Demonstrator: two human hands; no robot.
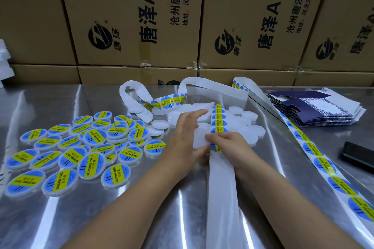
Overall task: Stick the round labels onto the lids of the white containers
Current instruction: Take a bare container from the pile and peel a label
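A shiny metal worktop (141,198) carries a heap of labelled containers (91,137) at left, plain white containers (249,116) mid-back, a looping label strip (315,151), stacked flat navy cartons (315,111) and a black phone (358,155) at right.

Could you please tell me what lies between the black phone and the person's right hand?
In the head view, a strip of round blue-and-yellow labels crosses the shiny table between the phone and the right hand.
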